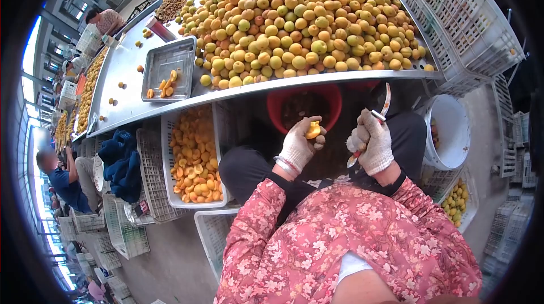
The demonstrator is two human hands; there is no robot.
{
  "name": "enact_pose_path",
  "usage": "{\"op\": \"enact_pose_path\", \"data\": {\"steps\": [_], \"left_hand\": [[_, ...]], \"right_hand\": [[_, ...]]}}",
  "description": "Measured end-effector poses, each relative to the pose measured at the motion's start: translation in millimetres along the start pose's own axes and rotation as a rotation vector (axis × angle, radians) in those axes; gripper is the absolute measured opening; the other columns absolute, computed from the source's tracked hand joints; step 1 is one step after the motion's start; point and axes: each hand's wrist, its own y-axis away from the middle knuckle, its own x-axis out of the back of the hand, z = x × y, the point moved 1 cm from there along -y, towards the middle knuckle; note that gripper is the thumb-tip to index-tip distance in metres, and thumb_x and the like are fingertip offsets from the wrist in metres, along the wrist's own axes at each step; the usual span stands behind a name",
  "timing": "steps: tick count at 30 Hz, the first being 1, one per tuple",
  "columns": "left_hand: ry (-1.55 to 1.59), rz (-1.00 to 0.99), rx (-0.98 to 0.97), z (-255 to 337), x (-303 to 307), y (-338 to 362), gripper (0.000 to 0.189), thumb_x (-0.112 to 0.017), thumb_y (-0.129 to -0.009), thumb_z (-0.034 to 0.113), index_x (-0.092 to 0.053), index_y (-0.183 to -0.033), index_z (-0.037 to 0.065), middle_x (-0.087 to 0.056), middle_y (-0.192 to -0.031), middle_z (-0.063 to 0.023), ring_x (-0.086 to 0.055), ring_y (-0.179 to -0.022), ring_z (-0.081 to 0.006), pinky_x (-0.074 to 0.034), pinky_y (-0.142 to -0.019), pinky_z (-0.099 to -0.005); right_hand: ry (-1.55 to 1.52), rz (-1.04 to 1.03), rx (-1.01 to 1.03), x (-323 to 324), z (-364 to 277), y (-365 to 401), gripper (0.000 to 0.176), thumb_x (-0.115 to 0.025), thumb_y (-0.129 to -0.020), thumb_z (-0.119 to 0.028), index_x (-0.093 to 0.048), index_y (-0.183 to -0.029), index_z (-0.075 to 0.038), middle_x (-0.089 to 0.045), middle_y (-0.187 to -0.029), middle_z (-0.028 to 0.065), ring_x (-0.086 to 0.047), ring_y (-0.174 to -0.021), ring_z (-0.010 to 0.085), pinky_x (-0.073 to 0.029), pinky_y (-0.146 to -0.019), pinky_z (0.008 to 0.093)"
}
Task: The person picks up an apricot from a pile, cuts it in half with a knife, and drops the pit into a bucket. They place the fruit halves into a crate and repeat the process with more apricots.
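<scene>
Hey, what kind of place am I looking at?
Probably a fruit-processing workshop where apricot-like fruit is cut by hand. A long metal table carries a heap of yellow fruit, a white crate below holds cut halves, and the left hand holds a fruit piece while the right hand grips a knife.

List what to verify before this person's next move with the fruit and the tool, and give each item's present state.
1. Left hand has a firm hold on the apricot: ok, gloved fingers are closed around it.
2. Right hand has a firm hold on the tool: ok, fist closed on the handle.
3. Tool is clear of the left hand's fingers: ok, the hands are apart.
4. Both hands gloved: ok.
5. Red bucket sits in front of the hands: ok, under the table edge.
6. White crate of cut halves has room left: cannot tell.
</scene>
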Motion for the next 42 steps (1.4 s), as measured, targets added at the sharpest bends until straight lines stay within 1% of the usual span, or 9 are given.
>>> {"op": "enact_pose_path", "data": {"steps": [8, 17, 20, 21, 22, 24, 26, 31, 42], "left_hand": [[-0.101, 0.06, -0.089, 18, 16, -2, 0.034, -0.052, -0.103, 0.035, -0.063, -0.113, 0.004, -0.063, -0.084, -0.0109, -0.059, -0.062, -0.0196, -0.044, -0.054, -0.0289], [0.006, 0.568, -0.663, 137, 123, 70, 0.023, -0.062, -0.096, 0.02, -0.061, -0.11, 0.002, -0.062, -0.091, -0.013, -0.062, -0.078, -0.0255, -0.051, -0.064, -0.0338], [-0.989, 0.866, -0.792, 172, 195, 119, 0.033, -0.068, -0.088, 0.0, -0.052, -0.117, -0.004, -0.066, -0.109, -0.0171, -0.065, -0.1, -0.0267, -0.053, -0.085, -0.0311], [-0.933, 0.947, -0.836, 169, 184, 137, 0.047, -0.067, -0.089, -0.001, -0.044, -0.129, -0.005, -0.06, -0.122, -0.0206, -0.062, -0.111, -0.0301, -0.051, -0.092, -0.0318], [-0.863, 0.91, -0.767, 174, 206, 147, 0.058, -0.066, -0.092, 0.008, -0.034, -0.138, -0.006, -0.049, -0.137, -0.0223, -0.055, -0.121, -0.0345, -0.049, -0.101, -0.0379], [0.059, 0.792, -0.822, 183, 223, 154, 0.06, -0.062, -0.097, 0.021, -0.031, -0.141, -0.006, -0.043, -0.142, -0.0223, -0.05, -0.127, -0.038, -0.045, -0.107, -0.0458], [0.167, 0.796, -0.787, 179, 187, 149, 0.062, -0.05, -0.103, 0.032, -0.027, -0.15, 0.0, -0.032, -0.154, -0.0226, -0.038, -0.141, -0.0368, -0.037, -0.114, -0.048], [0.035, 0.464, -0.718, 145, 138, 119, 0.034, -0.059, -0.099, 0.029, -0.059, -0.119, 0.002, -0.066, -0.108, -0.0155, -0.065, -0.099, -0.0306, -0.052, -0.092, -0.0421], [-0.365, 0.286, -0.384, 75, 7, 25, 0.026, -0.054, -0.102, 0.017, -0.057, -0.122, 0.0, -0.067, -0.105, -0.0154, -0.07, -0.092, -0.0258, -0.057, -0.078, -0.0339]], "right_hand": [[0.05, -0.038, -0.053, 3, 7, -5, 0.023, -0.07, -0.094, -0.026, -0.056, -0.085, -0.011, -0.037, -0.052, -0.0035, -0.034, -0.039, 0.0108, -0.029, -0.04, 0.0298], [0.229, 0.075, -0.021, 23, -17, -23, 0.019, -0.07, -0.093, -0.02, -0.054, -0.093, -0.009, -0.048, -0.057, 0.0002, -0.045, -0.041, 0.0127, -0.039, -0.039, 0.0298], [0.512, 0.087, 0.135, 40, -50, -43, 0.02, -0.073, -0.088, -0.015, -0.055, -0.093, -0.008, -0.053, -0.06, 0.0007, -0.046, -0.039, 0.0115, -0.039, -0.037, 0.0281], [0.619, 0.129, 0.188, 39, -67, -50, 0.018, -0.072, -0.088, -0.013, -0.056, -0.092, -0.008, -0.052, -0.06, 0.0, -0.045, -0.039, 0.0107, -0.037, -0.036, 0.0272], [0.726, 0.171, 0.24, 38, -84, -58, 0.015, -0.072, -0.087, -0.012, -0.057, -0.09, -0.009, -0.051, -0.059, -0.0008, -0.045, -0.039, 0.0099, -0.036, -0.036, 0.0263], [0.864, 0.16, 0.356, 52, -118, -81, 0.018, -0.075, -0.085, -0.015, -0.062, -0.093, -0.007, -0.056, -0.065, -0.0011, -0.049, -0.046, 0.0087, -0.039, -0.044, 0.0255], [1.045, 0.189, 0.622, 76, -150, -116, 0.022, -0.077, -0.082, -0.018, -0.065, -0.095, -0.005, -0.062, -0.072, 0.0026, -0.058, -0.059, 0.0124, -0.047, -0.057, 0.0283], [1.508, 0.451, 0.644, 91, -226, -171, 0.04, -0.078, -0.076, -0.032, -0.067, -0.104, -0.006, -0.07, -0.092, 0.0168, -0.068, -0.087, 0.0313, -0.052, -0.081, 0.0385], [1.961, 0.422, 0.428, 63, -216, -250, 0.045, -0.071, -0.078, -0.041, -0.064, -0.104, -0.004, -0.068, -0.107, 0.0209, -0.064, -0.106, 0.0389, -0.05, -0.09, 0.0456]]}}
